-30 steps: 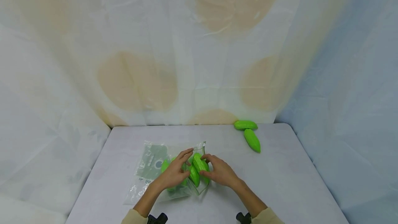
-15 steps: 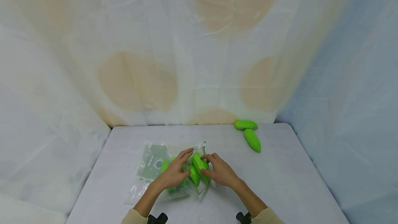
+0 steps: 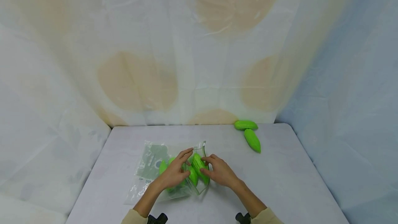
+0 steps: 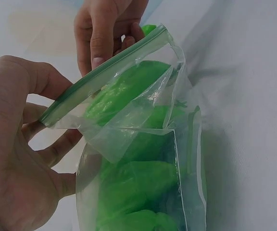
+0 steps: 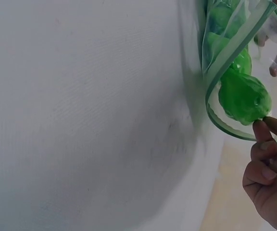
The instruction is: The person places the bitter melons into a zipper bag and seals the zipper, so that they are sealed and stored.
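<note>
A clear zip bag (image 3: 134, 190) with a green zip edge (image 4: 107, 68) lies on the table, its mouth towards the right. My left hand (image 3: 173, 175) holds the mouth open, fingers at the zip edge. Just inside the mouth lies a ridged green bitter melon (image 3: 199, 166). My right hand (image 3: 221, 173) has its thumb and fingertips at the outer end of that bitter melon, as the right wrist view shows at its knobbly end (image 5: 244, 98). Several more bitter melons (image 4: 138, 185) show through the plastic, partly covered by my left hand in the head view.
Two more green bitter melons, one lying along the back edge (image 3: 245, 124) and one slanting below it (image 3: 252, 141), are at the table's back right. A pale cloth covers the table (image 3: 280, 182). Patterned curtains (image 3: 211, 89) hang around the back and sides.
The bitter melons at the bag's mouth have shifted slightly left, further into the bag, with those deeper in also moving left. Both hands stay almost where they were.
</note>
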Demonstrator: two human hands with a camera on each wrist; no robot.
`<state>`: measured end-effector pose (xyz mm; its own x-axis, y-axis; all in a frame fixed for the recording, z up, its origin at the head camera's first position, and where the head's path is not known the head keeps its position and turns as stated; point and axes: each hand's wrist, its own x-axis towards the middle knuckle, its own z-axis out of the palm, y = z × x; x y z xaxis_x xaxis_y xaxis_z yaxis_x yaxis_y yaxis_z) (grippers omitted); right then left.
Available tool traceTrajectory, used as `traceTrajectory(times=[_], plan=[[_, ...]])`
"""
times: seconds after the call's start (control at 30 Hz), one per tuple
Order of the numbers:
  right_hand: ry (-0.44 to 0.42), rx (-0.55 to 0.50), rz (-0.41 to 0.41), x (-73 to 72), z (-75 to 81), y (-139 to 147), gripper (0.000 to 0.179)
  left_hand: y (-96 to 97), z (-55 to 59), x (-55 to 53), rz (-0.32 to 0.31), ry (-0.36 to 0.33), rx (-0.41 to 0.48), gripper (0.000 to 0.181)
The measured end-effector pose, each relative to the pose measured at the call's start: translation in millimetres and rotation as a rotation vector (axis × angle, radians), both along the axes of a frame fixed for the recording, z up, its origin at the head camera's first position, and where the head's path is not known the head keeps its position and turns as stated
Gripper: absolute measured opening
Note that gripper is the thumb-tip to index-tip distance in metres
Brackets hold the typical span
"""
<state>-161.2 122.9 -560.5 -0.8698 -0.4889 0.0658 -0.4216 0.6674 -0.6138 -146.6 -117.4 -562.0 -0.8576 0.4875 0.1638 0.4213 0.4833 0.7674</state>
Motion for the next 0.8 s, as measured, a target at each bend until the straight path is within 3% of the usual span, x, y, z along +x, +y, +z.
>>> traceTrajectory(times=[0.37,0.8], plan=[[-0.038,-0.053,0.016,2.5,1.4,-0.9,0.033,0.3,1.0,0.6,-0.006,-0.017,0.015,0.075],[-0.032,-0.030,0.037,1.8,0.9,-1.8,0.035,1.3,3.6,2.4,-0.007,-0.019,0.021,0.076]])
